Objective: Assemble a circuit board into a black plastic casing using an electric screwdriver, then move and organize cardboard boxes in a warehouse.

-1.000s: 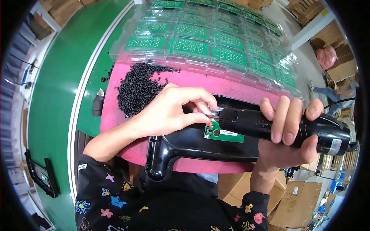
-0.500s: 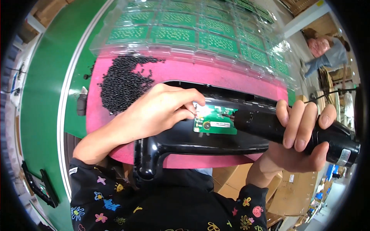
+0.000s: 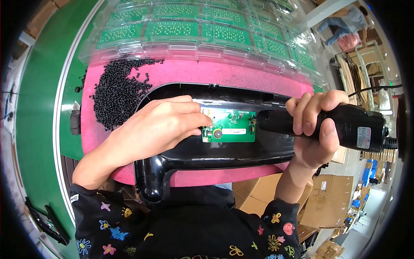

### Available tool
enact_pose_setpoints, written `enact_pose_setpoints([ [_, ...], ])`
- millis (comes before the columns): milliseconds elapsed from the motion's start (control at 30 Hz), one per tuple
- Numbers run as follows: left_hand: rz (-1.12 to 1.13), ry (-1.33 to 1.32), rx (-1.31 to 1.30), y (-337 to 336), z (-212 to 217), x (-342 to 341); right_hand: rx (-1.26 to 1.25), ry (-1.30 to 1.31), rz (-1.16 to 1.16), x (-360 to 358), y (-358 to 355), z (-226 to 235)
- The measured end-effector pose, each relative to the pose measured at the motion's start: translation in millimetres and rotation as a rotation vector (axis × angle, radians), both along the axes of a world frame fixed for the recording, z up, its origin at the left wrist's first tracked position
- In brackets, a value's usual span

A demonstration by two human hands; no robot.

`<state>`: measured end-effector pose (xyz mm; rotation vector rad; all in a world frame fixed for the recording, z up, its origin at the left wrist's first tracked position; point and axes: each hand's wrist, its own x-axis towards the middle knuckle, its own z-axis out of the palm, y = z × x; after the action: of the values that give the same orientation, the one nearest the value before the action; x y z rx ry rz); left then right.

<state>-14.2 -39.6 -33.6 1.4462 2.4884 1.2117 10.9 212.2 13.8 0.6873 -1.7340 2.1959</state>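
Note:
A green circuit board [image 3: 233, 134] with a white label and a round dark part lies inside a long black plastic housing [image 3: 224, 155]. My left hand [image 3: 168, 121] reaches over the housing, thumb and fingers pinched together at the board's left edge. Whatever is between those fingertips is hidden. In my right hand [image 3: 317, 123] is a black electric screwdriver [image 3: 276, 122], held nearly level with the fingers wrapped over its body. Its front end points left at the board's right edge; whether the tip touches is too small to tell.
Black screws [image 3: 118, 93] are heaped on the pink mat [image 3: 185, 73], left of the housing. Behind them stands a clear plastic tray [image 3: 172, 47] of green boards. A black cord [image 3: 375, 88] shows at right. Cardboard boxes [image 3: 327, 198] sit beyond the table, and another person [image 3: 345, 23] is far right.
The screwdriver has swung more level, and its front end has shifted from over the board to the right edge. My left fingertips sit lower along the board's left side. The whole view has shifted.

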Motion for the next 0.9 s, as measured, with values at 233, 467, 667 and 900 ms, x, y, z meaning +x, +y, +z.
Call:
enact_pose_setpoints([
  [233,0.062,0.094,-0.203,1.0,-3.6,3.0,0.011,-0.026,0.030,-1.0,-3.4,-1.4],
  [467,0.086,0.150,-0.196,2.4,-9.3,1.7,0.056,-0.029,0.162,-11.0,-7.8,-4.9],
  [667,0.085,0.156,-0.217,3.3,-9.5,1.2,0.068,-0.086,0.076,-8.2,-12.1,-2.1],
  [900,0.089,0.147,-0.190,-0.1,-10.1,2.0,0.028,-0.016,0.126,-2.7,-11.0,1.8],
])
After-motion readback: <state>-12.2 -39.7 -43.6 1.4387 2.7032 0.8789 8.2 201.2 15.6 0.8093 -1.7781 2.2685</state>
